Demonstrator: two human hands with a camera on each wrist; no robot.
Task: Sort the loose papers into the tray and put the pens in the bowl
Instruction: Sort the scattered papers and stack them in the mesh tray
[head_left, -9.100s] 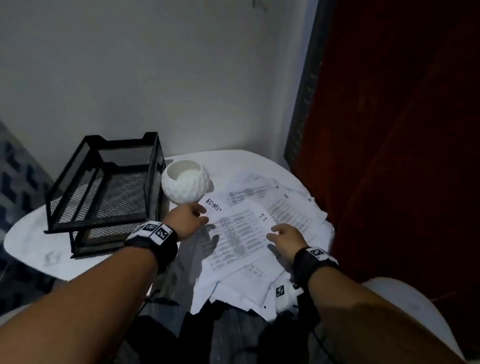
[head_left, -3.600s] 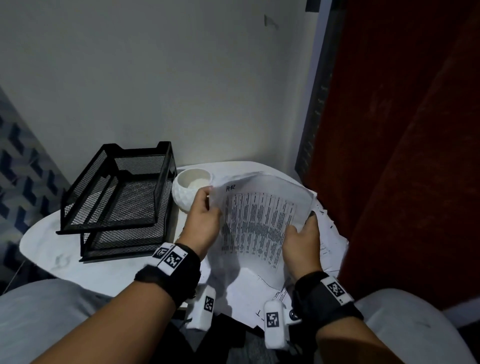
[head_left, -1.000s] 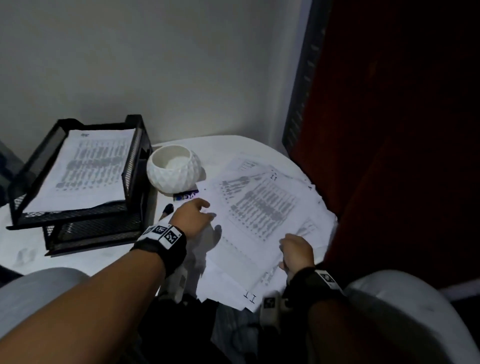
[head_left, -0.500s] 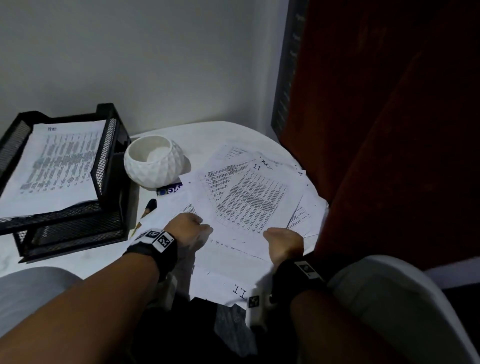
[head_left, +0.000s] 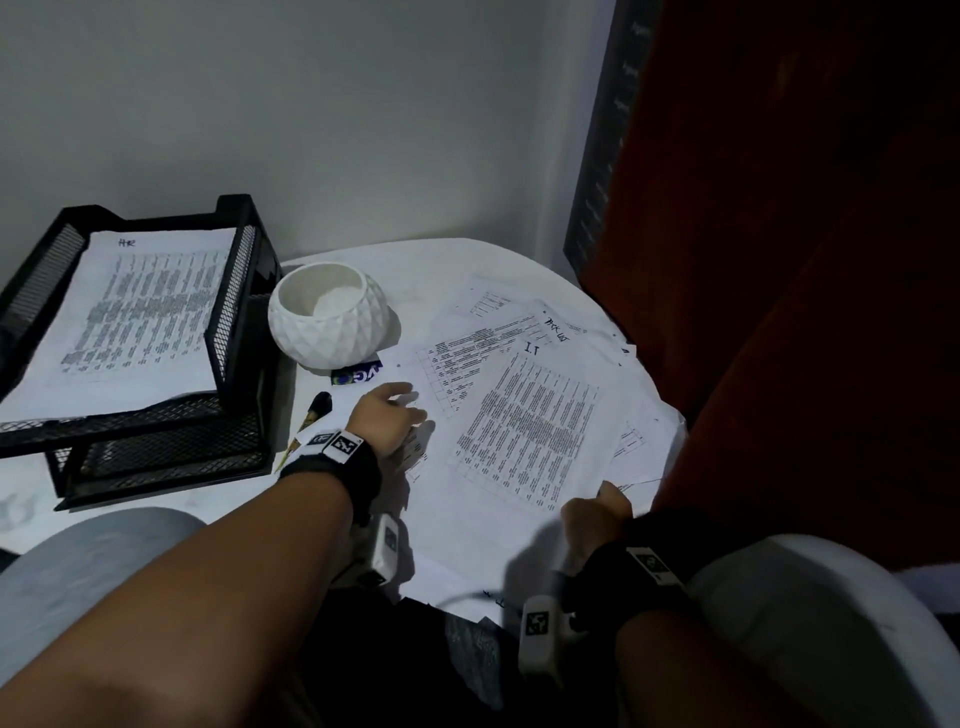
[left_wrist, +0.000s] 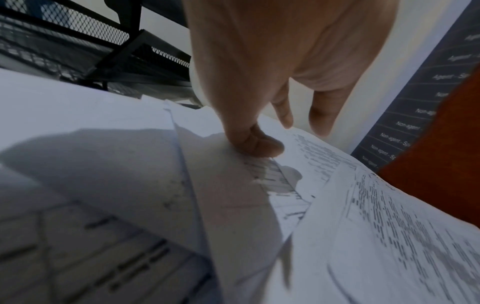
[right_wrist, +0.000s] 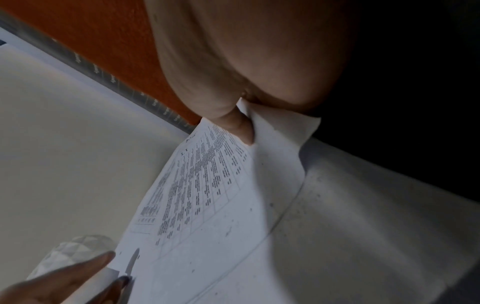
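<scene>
Head view, and the white tabletop (head_left: 337, 260) fills the middle of the frame, with loose papers (head_left: 530, 426) fanned across its right half. Left hand (head_left: 387, 418) sits at centre, on the left edge of that spread; from the left wrist view its thumb (left_wrist: 255, 142) presses down on a sheet while the other fingers hang loosely above the paper. Right hand (head_left: 595, 517) is lower right, at the near edge of the pile, and the right wrist view shows thumb and fingers pinching the corner of a printed sheet (right_wrist: 207, 185), which bends up toward the hand. Over at the left of the frame stands the black mesh tray (head_left: 234, 312), two tiers, one printed page (head_left: 135, 317) lying in the top tier. Just beside the tray's right side sits the white faceted bowl (head_left: 327, 317); nothing can be made out inside it. A dark pen (head_left: 311, 415) lies on the tabletop between tray and left hand, near the wrist. Peeking from under the bowl's lower right is a small blue label (head_left: 358, 375). Red curtain (head_left: 779, 260) fills the right of the frame.
</scene>
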